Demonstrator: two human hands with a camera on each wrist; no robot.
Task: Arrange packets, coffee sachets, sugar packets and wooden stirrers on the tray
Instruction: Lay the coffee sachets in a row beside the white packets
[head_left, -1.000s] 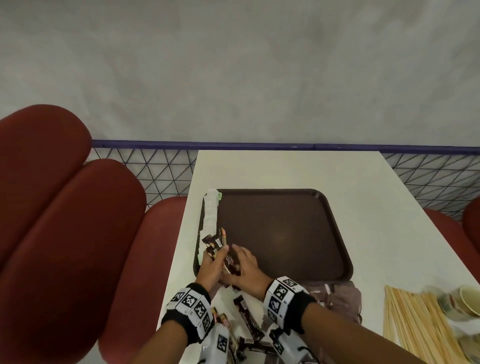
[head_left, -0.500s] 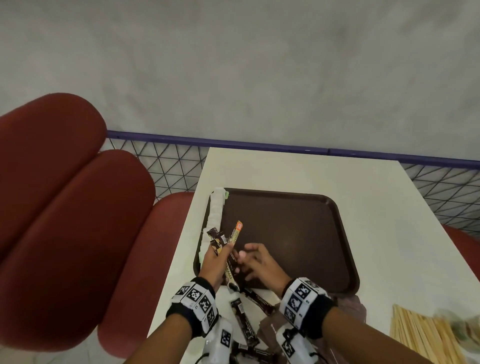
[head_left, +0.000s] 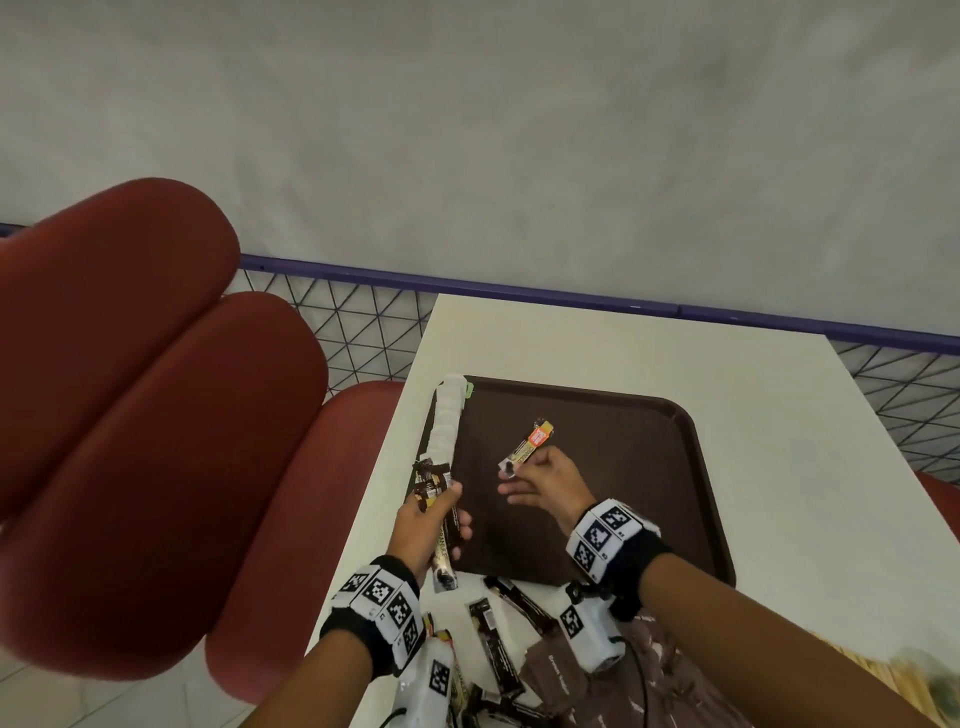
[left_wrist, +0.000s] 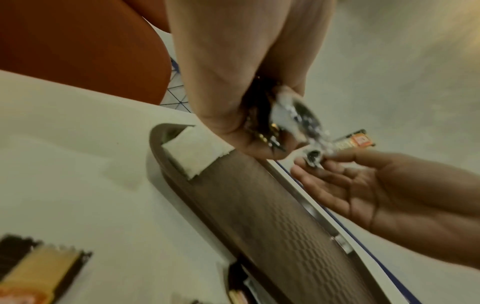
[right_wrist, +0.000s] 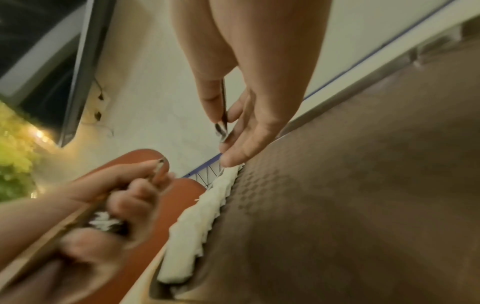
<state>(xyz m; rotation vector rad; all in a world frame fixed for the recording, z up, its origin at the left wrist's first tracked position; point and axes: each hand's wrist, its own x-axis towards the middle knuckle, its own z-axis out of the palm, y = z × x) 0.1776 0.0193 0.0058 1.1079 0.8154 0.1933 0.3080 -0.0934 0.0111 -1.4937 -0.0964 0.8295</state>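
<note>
Up close, the left hand (left_wrist: 233, 98) grips a bunch of dark, foil-ended coffee sachets (left_wrist: 280, 123) above the brown textured plastic tray (left_wrist: 272, 216). A row of white packets (left_wrist: 193, 156) lies along the tray's left rim. The right hand (left_wrist: 369, 185), to the right, pinches one orange-tipped sachet (left_wrist: 353, 142).

No legible text on the sachets (head_left: 528, 447); only black-and-white square markers on both wristbands (head_left: 602, 535)

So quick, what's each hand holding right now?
Left hand: grips a bunch of coffee sachets.
Right hand: pinches one sachet over the tray.
</note>
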